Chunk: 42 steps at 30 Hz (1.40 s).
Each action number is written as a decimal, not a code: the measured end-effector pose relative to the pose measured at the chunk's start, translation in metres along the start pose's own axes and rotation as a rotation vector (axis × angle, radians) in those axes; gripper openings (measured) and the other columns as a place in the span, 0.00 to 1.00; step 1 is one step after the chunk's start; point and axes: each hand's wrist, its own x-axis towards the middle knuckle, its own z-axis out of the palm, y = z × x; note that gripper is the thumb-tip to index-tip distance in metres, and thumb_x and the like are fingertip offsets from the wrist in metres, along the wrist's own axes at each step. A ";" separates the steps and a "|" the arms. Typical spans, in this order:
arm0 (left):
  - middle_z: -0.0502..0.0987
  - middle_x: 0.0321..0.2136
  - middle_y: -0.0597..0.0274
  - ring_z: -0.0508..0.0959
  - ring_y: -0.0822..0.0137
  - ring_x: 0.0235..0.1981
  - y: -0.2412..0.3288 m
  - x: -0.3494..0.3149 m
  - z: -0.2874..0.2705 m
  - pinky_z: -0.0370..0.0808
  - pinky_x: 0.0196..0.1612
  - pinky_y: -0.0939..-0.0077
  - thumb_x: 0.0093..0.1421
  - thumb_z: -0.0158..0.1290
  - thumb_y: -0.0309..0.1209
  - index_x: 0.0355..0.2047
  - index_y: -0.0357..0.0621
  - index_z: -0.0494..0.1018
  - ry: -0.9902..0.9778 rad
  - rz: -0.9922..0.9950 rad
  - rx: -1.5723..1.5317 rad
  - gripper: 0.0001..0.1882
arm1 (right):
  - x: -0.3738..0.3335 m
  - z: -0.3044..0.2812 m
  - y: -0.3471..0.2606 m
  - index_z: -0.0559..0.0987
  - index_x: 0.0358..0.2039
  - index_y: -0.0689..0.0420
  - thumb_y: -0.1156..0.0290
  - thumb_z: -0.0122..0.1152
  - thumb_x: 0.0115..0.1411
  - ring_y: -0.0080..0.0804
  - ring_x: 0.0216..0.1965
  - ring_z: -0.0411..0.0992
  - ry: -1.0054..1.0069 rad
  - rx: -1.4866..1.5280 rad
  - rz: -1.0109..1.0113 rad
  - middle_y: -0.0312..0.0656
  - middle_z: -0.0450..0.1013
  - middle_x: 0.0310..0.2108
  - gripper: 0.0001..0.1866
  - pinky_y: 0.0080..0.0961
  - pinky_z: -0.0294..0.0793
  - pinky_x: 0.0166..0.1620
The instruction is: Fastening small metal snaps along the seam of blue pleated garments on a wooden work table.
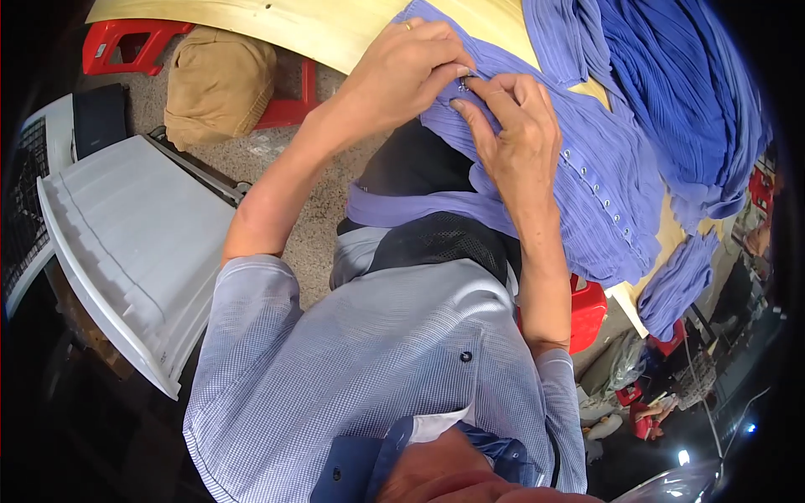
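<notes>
A purple ribbed garment [608, 142] with a row of metal eyelets [595, 186] lies over the table's near edge, partly on my lap. My left hand [411, 63] is closed in a pinch at the garment's edge, a ring on one finger. Facing it, my right hand [516, 121] pinches the same edge between thumb and forefinger. Small shiny metal pieces [462, 84] show between the fingertips; their exact kind is too small to tell. A long purple strip [419, 207] of cloth hangs across my waist.
Darker blue pleated cloth [671, 75] is heaped on the yellow table [251, 21] at the right. Another folded purple piece [681, 281] lies at its right edge. Red stools [105, 50], a tan cloth bundle [220, 84] and a grey plastic panel [138, 243] stand at the left.
</notes>
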 end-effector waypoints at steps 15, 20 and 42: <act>0.83 0.37 0.47 0.82 0.43 0.43 -0.001 0.012 -0.010 0.76 0.48 0.51 0.69 0.60 0.26 0.40 0.35 0.84 -0.098 -0.066 -0.151 0.06 | -0.004 0.021 0.013 0.85 0.39 0.55 0.73 0.77 0.61 0.41 0.42 0.77 0.121 -0.163 -0.143 0.38 0.79 0.42 0.08 0.40 0.71 0.44; 0.83 0.37 0.47 0.82 0.43 0.43 -0.003 0.012 -0.008 0.76 0.48 0.51 0.69 0.60 0.27 0.39 0.35 0.83 -0.096 -0.043 -0.122 0.06 | -0.004 0.024 0.017 0.85 0.37 0.54 0.73 0.77 0.61 0.40 0.41 0.77 0.148 -0.123 -0.129 0.37 0.79 0.40 0.07 0.39 0.70 0.45; 0.76 0.39 0.57 0.75 0.54 0.41 -0.006 -0.005 -0.004 0.69 0.47 0.58 0.70 0.63 0.32 0.44 0.44 0.82 -0.013 0.271 0.247 0.06 | -0.006 0.026 0.015 0.84 0.39 0.51 0.71 0.76 0.65 0.33 0.43 0.79 0.216 -0.277 -0.177 0.32 0.81 0.41 0.06 0.37 0.71 0.57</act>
